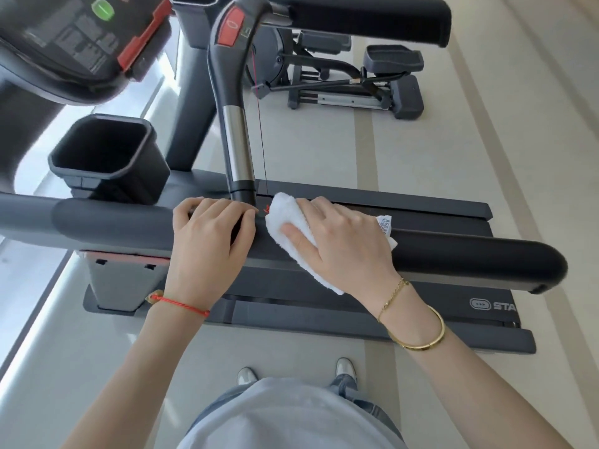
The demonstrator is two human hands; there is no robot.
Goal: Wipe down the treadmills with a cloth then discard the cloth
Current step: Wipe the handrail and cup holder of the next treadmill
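Person is standing beside the treadmill [453, 319], both arms reaching over its near handrail [470, 257]; the rail is running left to right across the view, dark and padded.

Right hand [337, 241] is lying on the white cloth [285, 218], fingers curling over it and the thumb pressing its near side, grasping cloth against the top of the rail; the cloth is folded and draping over the rail, one end hanging down the near side and a small printed label [385, 224] sticking out past the knuckles.

Left hand [210, 234] is resting on the same rail just beside the cloth, fingers curling over the far edge, gripping the rail; the two hands are near but apart.

An upright bar [236, 137] with a red stop button [230, 27] is meeting the rail between the hands; a thin red cord [261, 124] is hanging alongside it.

A black cup holder [107, 150] is sitting left of the bar; a pedal machine [356, 79] is standing on the floor beyond.
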